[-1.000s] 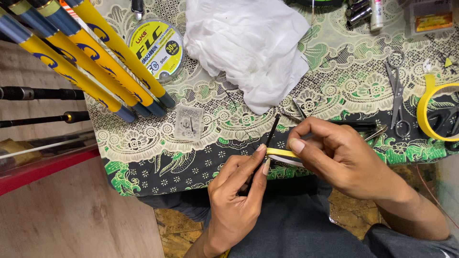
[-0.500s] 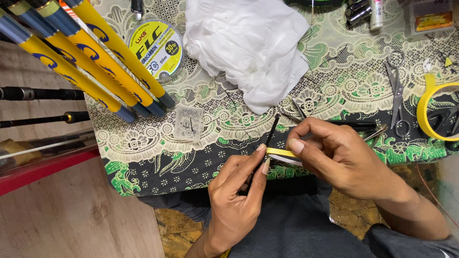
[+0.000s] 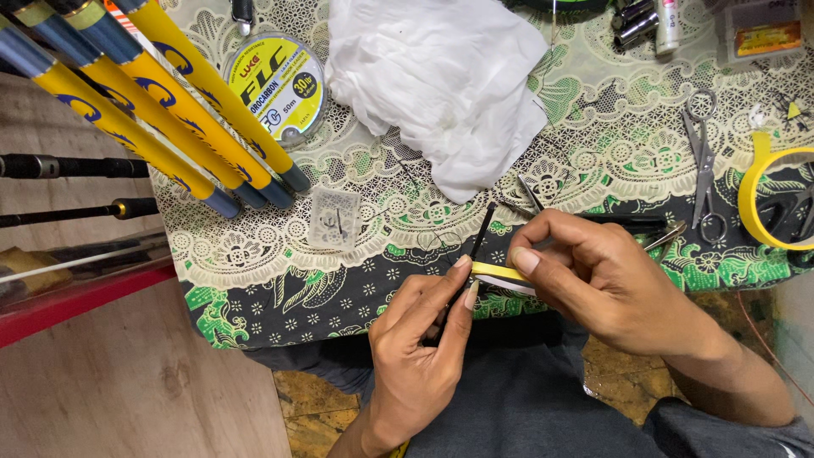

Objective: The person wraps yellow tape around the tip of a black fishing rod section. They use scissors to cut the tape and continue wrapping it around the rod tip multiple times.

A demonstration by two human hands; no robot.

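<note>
Patterned cloth (image 3: 254, 288) bearing scissors (image 3: 703, 161), white rag (image 3: 441, 85).

Left hand (image 3: 420, 356) pinches a thin black rod (image 3: 480, 237) between thumb and forefinger, the rod tilting up and away over the patterned cloth (image 3: 593, 144). Right hand (image 3: 606, 280) presses a strip of yellow tape (image 3: 498, 272) against that rod, thumb on top. Just beyond lies a crumpled white cloth (image 3: 441, 85). Yellow-and-blue rod sections (image 3: 161, 110) fan out at the left beside a spool of fishing line (image 3: 273, 87). Scissors (image 3: 704, 170) and a yellow tape roll (image 3: 763, 199) sit at the right.
</note>
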